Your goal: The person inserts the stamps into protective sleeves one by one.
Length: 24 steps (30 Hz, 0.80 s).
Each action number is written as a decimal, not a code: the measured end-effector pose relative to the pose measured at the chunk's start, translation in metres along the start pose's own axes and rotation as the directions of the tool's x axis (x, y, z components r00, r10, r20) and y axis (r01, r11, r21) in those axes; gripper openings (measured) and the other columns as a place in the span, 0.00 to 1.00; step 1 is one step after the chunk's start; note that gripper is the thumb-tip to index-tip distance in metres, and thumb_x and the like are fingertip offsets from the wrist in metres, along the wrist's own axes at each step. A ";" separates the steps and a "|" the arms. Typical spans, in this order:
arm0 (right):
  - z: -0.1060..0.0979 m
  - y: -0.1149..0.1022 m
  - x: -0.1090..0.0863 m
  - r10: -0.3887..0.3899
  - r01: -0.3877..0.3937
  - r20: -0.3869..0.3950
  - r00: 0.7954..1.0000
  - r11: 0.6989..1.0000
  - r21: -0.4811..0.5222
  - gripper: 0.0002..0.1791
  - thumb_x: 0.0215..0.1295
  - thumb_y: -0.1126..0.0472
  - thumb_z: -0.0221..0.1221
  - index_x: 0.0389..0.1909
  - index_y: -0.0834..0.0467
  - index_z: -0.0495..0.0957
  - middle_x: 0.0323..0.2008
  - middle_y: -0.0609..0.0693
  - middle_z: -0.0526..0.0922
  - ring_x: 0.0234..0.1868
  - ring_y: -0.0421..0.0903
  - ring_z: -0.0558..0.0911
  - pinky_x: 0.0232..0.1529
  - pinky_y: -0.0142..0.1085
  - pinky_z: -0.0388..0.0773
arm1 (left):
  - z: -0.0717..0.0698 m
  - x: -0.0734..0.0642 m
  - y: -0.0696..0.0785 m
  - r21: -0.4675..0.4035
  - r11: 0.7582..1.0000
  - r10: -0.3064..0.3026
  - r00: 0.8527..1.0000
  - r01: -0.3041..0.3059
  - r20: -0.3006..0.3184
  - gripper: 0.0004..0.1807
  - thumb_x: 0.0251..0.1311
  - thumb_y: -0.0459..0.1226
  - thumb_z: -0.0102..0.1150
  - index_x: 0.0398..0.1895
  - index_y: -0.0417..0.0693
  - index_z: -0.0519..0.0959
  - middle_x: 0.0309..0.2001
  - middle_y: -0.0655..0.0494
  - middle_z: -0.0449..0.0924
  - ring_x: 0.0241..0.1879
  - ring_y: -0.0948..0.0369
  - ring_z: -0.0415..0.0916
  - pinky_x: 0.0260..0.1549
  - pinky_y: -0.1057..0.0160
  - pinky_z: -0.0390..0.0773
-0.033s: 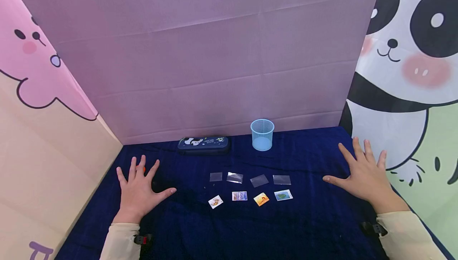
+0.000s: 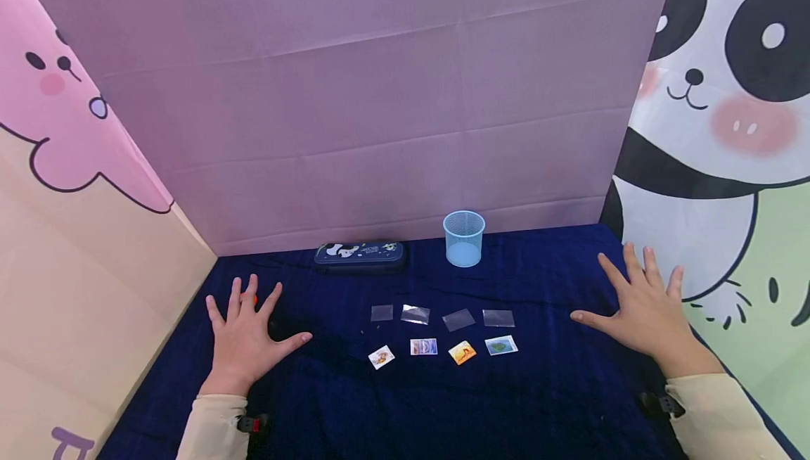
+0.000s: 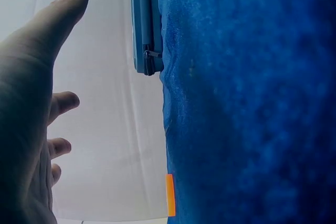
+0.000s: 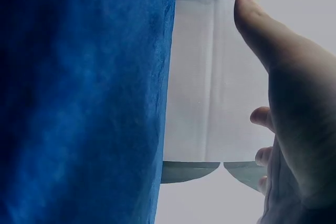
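My left hand [image 2: 243,347] is held over the left side of the dark blue cloth, fingers spread and nothing in its grasp. On the right, my right hand [image 2: 652,312] has its fingers spread too and holds nothing. Between them lies a row of small picture stamps or cards: a white one [image 2: 382,357], a purple-blue one [image 2: 423,347], an orange one [image 2: 463,353] and a green-blue one [image 2: 501,345]. Just behind is a row of small clear plastic sleeves, among them a leftmost one [image 2: 382,313] and a rightmost one [image 2: 498,318].
A navy pencil case [image 2: 361,256] with a panda print and zipper lies near the back wall. To its right stands a light blue mesh cup [image 2: 464,238]. An orange thing [image 3: 170,195] lies beyond my left hand, mostly hidden in the head view. Fabric walls enclose three sides.
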State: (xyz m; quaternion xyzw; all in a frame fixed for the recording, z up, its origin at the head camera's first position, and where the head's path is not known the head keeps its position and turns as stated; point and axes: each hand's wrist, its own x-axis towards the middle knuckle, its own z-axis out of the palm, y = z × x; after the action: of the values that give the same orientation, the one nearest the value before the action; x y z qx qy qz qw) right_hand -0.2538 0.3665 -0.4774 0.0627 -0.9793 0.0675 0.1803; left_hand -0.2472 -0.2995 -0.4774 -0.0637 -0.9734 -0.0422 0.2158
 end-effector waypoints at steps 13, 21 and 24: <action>0.003 0.000 0.000 -0.017 0.017 0.000 1.000 1.000 0.016 0.72 0.48 0.19 0.67 0.84 0.57 0.50 0.82 0.66 0.30 0.80 0.64 0.20 0.64 0.73 0.13 | -0.001 -0.002 0.001 0.006 1.000 0.007 1.000 -0.007 -0.009 0.65 0.45 0.84 0.55 0.81 0.54 0.64 0.81 0.34 0.50 0.82 0.39 0.30 0.69 0.27 0.21; 0.003 0.000 -0.001 -0.023 0.023 -0.009 1.000 1.000 0.006 0.72 0.48 0.20 0.68 0.84 0.56 0.50 0.82 0.65 0.29 0.80 0.63 0.21 0.65 0.73 0.14 | -0.001 -0.002 0.002 0.007 1.000 0.009 1.000 -0.009 -0.009 0.66 0.44 0.84 0.54 0.81 0.54 0.64 0.82 0.35 0.47 0.83 0.40 0.28 0.68 0.28 0.18; 0.003 0.000 -0.001 -0.025 0.025 -0.010 1.000 1.000 0.002 0.72 0.48 0.20 0.68 0.84 0.56 0.50 0.82 0.65 0.29 0.80 0.63 0.20 0.65 0.72 0.13 | -0.002 -0.002 0.002 0.002 1.000 0.005 1.000 -0.005 -0.002 0.65 0.45 0.84 0.55 0.81 0.54 0.63 0.82 0.35 0.46 0.83 0.40 0.27 0.68 0.29 0.18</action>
State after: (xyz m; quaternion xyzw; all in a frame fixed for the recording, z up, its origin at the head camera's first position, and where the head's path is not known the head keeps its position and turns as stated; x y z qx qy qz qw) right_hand -0.2538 0.3657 -0.4800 0.0748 -0.9774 0.0668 0.1859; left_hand -0.2441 -0.2978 -0.4769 -0.0659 -0.9731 -0.0405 0.2169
